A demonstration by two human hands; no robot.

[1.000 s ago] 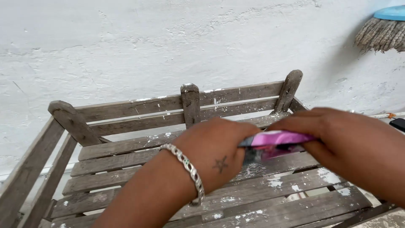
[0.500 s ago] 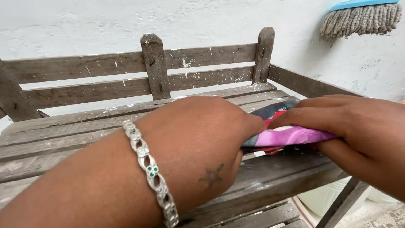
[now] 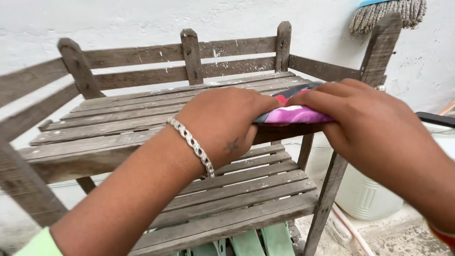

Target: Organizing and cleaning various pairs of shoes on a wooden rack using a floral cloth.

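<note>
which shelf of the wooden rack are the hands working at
The top shelf: both hands, left and right, hold the pink cloth at its front edge. The lower shelf sits beneath them, untouched.

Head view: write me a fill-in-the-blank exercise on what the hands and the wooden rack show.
1. Both hands grip a folded cloth that is mostly ____ in colour.
2. The left hand wears a silver ____ at the wrist.
3. The slatted rack is made of weathered ____.
4. At the top right, above the right hand, hangs the head of a ____.

Missing words: pink; bracelet; wood; mop
</note>
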